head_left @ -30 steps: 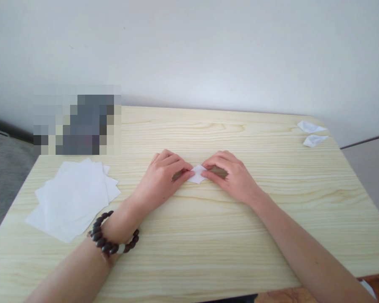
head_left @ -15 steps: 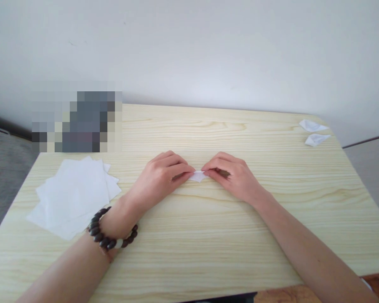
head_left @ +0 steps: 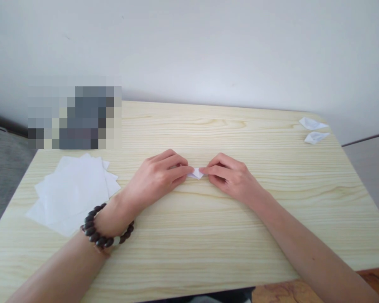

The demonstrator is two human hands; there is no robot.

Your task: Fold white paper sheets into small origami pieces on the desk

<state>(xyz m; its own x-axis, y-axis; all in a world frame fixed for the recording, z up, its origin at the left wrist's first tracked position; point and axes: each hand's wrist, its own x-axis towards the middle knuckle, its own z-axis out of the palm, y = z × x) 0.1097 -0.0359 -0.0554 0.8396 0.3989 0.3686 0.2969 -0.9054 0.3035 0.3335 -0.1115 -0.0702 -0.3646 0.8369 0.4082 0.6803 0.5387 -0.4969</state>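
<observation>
A small folded white paper (head_left: 197, 173) lies between my hands over the middle of the table. My left hand (head_left: 164, 170) pinches its left end, with a dark beaded bracelet (head_left: 96, 240) on that wrist. At the right end, the fingertips of my right hand (head_left: 229, 170) are closed on the same paper. Fingers cover both ends, so only its middle shows. Loose white paper sheets (head_left: 74, 185) lie fanned in a pile left of my left hand.
Two folded white paper pieces, a farther one (head_left: 311, 123) and a nearer one (head_left: 316, 137), lie at the far right corner. A pixelated dark object (head_left: 85, 118) stands at the back left. The light wooden table (head_left: 189, 244) meets a white wall (head_left: 208, 50) behind.
My fingers have shifted on the folded paper, and its visible middle now looks tilted with a different face showing. The right index fingertip has moved slightly left onto it. The view has shifted slightly.
</observation>
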